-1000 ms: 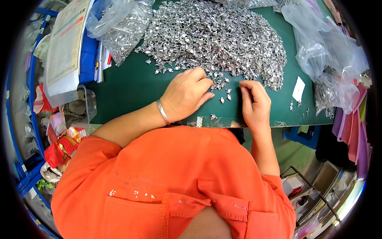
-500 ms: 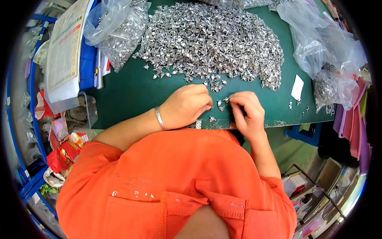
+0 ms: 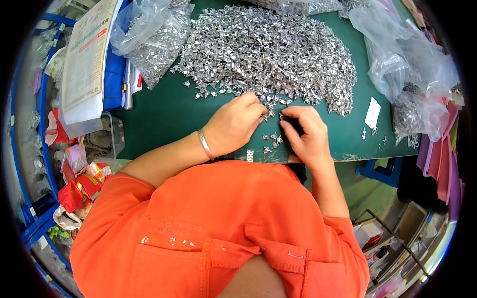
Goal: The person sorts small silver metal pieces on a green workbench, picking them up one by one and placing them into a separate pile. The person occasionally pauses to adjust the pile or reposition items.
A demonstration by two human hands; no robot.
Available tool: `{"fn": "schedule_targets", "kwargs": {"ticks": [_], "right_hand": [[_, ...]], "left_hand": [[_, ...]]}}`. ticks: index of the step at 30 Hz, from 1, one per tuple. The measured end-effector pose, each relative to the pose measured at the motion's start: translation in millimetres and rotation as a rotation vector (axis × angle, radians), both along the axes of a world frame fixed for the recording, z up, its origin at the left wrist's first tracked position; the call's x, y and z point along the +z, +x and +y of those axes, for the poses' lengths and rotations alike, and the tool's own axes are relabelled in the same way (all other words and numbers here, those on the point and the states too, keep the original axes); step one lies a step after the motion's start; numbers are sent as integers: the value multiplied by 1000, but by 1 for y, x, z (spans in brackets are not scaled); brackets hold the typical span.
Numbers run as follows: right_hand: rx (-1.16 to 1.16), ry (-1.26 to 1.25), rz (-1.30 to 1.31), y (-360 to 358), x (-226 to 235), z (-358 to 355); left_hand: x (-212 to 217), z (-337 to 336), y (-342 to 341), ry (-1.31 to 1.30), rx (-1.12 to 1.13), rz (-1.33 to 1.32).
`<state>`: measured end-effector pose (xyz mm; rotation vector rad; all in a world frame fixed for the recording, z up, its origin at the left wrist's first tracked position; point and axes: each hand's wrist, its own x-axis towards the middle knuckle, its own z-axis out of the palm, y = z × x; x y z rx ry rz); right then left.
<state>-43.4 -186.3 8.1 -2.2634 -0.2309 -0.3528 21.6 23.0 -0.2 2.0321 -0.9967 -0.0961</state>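
A wide heap of small, shiny silver metal pieces (image 3: 268,54), winged or pointed in shape, covers the far half of the green tabletop (image 3: 184,129). At its near edge my left hand (image 3: 234,124), with a metal bangle on the wrist, has its fingers bent together beside a few loose pieces; what is in them is hidden. Across from it, my right hand (image 3: 307,133) has thumb and forefinger pinched on one small silver piece (image 3: 281,116). Between the hands and the table's front edge lies a small cluster of the same pieces (image 3: 273,141).
Clear plastic bags of metal parts stand at the back left (image 3: 161,49) and right (image 3: 420,116). A white paper slip (image 3: 372,113) lies on the right beside a few tiny parts. A blue bin (image 3: 114,74) with printed paper is at the left, near a clear tub (image 3: 115,134).
Both hands have moved away from me, closer to the heap. The cluster by the front edge now shows more pieces and is uncovered.
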Motion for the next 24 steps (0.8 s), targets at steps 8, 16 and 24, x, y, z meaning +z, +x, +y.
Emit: {"fn": "schedule_targets", "kwargs": {"ticks": [8, 16, 24], "right_hand": [[12, -73, -66, 1, -6, 7], [229, 87, 66, -7, -4, -2], [89, -14, -35, 9, -8, 13]], "left_hand": [[2, -3, -2, 10, 42, -25], [1, 1, -1, -11, 24, -18], [-2, 5, 1, -45, 65, 30]]}}
